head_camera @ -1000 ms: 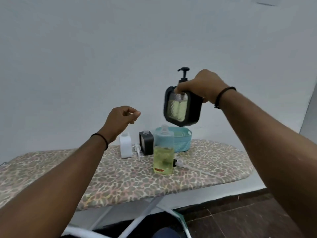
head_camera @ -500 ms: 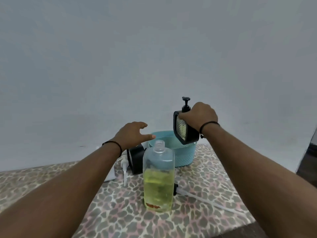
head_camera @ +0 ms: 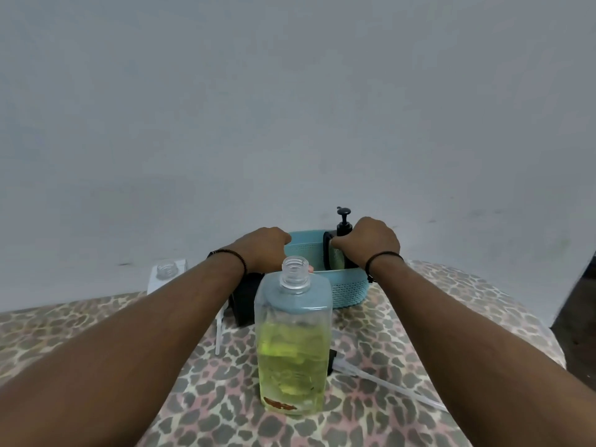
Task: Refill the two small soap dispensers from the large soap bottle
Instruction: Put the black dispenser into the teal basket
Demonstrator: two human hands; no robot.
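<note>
right hand (head_camera: 366,245): you're gripping the black pump dispenser (head_camera: 335,253) by its top, body down inside the basket (head_camera: 346,290) at the surface's far edge.
left hand (head_camera: 263,250): fingers curled over the basket's left rim; cannot tell how firmly.
big bottle (head_camera: 293,343): uncapped, about half full, upright mid-surface between your forearms.
white dispenser (head_camera: 166,275): open-necked, far left edge.
risk 1: pulling either arm back could clip the bottle; open neck means a spill.
risk 2: soft leopard-print cover (head_camera: 96,317); the tall bottle likely tips easily.
risk 3: loose pump tube (head_camera: 387,382) beside the bottle could snag a wrist.
</note>
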